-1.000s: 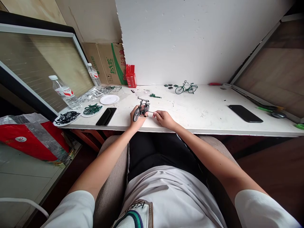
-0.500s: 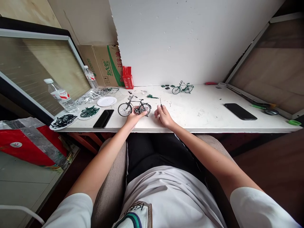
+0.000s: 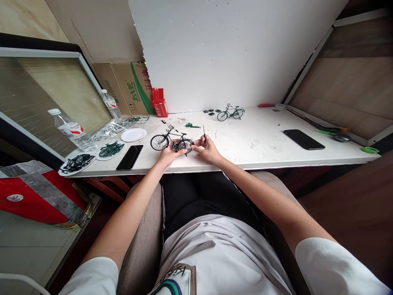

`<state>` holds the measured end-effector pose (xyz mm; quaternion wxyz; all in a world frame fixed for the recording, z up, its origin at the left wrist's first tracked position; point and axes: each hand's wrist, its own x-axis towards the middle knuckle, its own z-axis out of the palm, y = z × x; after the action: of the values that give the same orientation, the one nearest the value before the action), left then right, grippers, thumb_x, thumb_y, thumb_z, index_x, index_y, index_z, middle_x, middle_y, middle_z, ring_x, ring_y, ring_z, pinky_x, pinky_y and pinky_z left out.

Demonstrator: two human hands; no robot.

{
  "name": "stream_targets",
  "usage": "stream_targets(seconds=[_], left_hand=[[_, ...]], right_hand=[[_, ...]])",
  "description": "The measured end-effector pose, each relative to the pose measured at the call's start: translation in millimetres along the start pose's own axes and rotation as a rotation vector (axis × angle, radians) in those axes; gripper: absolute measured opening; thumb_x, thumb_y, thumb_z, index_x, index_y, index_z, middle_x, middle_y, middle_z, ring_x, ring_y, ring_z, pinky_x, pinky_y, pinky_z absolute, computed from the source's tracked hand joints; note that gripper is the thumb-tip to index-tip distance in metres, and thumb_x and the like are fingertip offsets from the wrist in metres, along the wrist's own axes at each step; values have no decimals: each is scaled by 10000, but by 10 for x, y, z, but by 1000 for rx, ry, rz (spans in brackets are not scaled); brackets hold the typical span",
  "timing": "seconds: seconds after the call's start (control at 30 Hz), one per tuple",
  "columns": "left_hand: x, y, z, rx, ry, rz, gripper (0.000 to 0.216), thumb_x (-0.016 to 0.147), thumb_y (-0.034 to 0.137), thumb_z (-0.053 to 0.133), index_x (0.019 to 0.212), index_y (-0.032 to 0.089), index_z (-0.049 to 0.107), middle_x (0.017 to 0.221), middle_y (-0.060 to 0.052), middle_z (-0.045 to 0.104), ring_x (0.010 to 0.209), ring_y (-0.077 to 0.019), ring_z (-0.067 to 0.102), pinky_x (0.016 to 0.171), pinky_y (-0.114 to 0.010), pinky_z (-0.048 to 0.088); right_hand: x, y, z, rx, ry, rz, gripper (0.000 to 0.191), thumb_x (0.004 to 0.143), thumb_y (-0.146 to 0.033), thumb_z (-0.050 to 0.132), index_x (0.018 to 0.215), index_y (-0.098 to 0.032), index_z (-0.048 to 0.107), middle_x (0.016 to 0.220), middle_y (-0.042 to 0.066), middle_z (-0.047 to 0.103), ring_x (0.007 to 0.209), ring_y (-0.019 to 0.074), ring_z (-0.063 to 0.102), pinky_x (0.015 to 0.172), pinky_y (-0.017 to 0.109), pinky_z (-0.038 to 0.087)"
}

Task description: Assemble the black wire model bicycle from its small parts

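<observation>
My left hand [image 3: 168, 155] is closed around the lower frame of a black model bicycle [image 3: 175, 139], holding it upright at the front of the table. The bicycle's handlebar points to the upper left. My right hand [image 3: 209, 150] has its fingertips at the rear wheel, and a small thin screwdriver [image 3: 204, 130] sticks up from between its fingers. Most of the screwdriver's handle is hidden. Just behind the hands lies a green part [image 3: 193, 125]. A finished-looking green model bicycle [image 3: 230, 113] stands farther back.
At left are a plate of black parts [image 3: 76, 164], a plate of green parts [image 3: 110, 150], a white plate [image 3: 133, 134], a phone [image 3: 129, 157] and water bottles [image 3: 72, 130]. A red box [image 3: 160, 104] stands behind. Another phone [image 3: 303, 139] lies right, near a green ring [image 3: 370, 150].
My right hand has moved left to the bicycle's rear wheel, with the screwdriver still in its fingers. My left hand keeps its hold on the bicycle. The whole view has shifted slightly.
</observation>
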<state>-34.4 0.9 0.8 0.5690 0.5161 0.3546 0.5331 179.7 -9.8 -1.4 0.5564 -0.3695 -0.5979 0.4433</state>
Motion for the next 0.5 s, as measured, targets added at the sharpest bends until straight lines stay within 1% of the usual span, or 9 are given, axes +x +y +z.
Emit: stream_targets(seconds=[0.07,0.13,0.17,0.23,0.33,0.43,0.5], left_hand=[[15,-4,-6,-15,2,12,741,567,217,1009,1201,196,626,1135,-62,769,1153,-266,729,1150,-477,506],[27,-2,-9,-21,-8,8,758,565,228,1014,1216,187,628,1097,-68,776,1099,-265,746,1121,-485,526],[31,2,-11,-23,-16,5,763,567,237,1016,1222,182,627,1077,-70,780,1073,-263,752,1108,-487,534],[38,14,-15,-20,-31,5,777,575,256,1018,1237,176,621,1047,-73,786,1038,-254,758,1095,-483,545],[49,44,-33,38,-50,6,796,593,281,1017,1268,172,612,1022,-73,791,1010,-240,758,1079,-471,556],[70,80,-63,129,-50,-8,803,596,302,1016,1284,168,623,1007,-69,789,996,-243,753,1046,-462,572],[91,98,-88,183,-42,-20,752,583,316,1022,1227,163,665,1017,-76,786,1005,-254,747,1029,-454,578]], right_hand=[[-2,-1,-5,-5,-8,-12,723,708,-589,917,933,-293,297,978,14,689,1002,251,719,766,387,593],[-8,-15,-7,-11,-12,-19,727,704,-590,926,923,-291,300,933,4,687,959,239,718,799,396,592],[-13,-26,-6,-12,-12,-20,729,702,-590,930,919,-291,301,912,0,683,933,234,714,772,388,588],[-24,-53,0,-12,-8,-10,739,693,-588,940,912,-293,299,885,-2,675,884,228,700,671,355,566],[-38,-91,11,-5,14,5,760,670,-591,954,902,-295,294,894,8,674,844,224,683,556,321,533],[-44,-111,19,-7,36,10,784,638,-605,967,888,-295,292,909,25,679,858,237,679,533,324,547],[-47,-119,20,-13,38,14,798,618,-611,977,883,-295,294,906,33,679,888,252,683,546,332,560]])
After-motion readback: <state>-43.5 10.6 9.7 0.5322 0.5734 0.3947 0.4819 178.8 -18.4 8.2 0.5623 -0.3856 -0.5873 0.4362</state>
